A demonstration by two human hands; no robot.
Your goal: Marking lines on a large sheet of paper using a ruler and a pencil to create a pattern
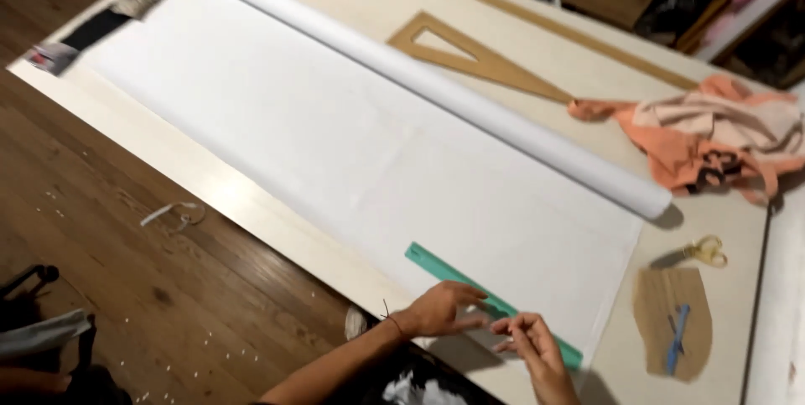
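Observation:
A wide sheet of white paper [352,145] lies unrolled on the table, its roll [436,86] along the far side. A long green ruler [444,275] lies on the paper's near edge. My left hand [440,308] rests on the paper beside the ruler with fingers spread, touching its near side. My right hand [532,342] hovers just right of it over the ruler, fingers loosely bent, and I cannot see anything in it.
A wooden triangle [478,57] and a long wooden straightedge [545,23] lie beyond the roll. Orange fabric [713,137] is heaped at the right. Scissors [704,251] and a brown card piece [671,317] with a blue tool sit near the right corner. Wooden floor lies at the left.

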